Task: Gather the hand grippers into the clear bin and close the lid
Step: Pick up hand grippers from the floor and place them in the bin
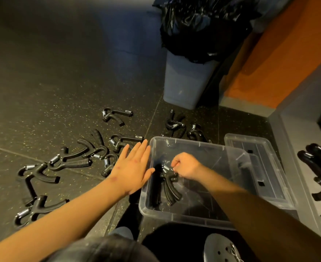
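one hand gripper point(170, 183) is inside the clear bin point(184, 218), near the left wall, with its handles pointing to six o'clock. the right grip point(186, 167) is clamped on its spring end, from the two o'clock side. i think it is best to lower it to the bottom before letting go, so it does not bounce. the left grip point(135, 167) is apart, fingers straight, at nine o'clock of the bin. loose hand grippers point(76, 159) lie on the floor point(42, 91) at nine to ten o'clock, some at twelve. the lid point(265, 167) lies at three.
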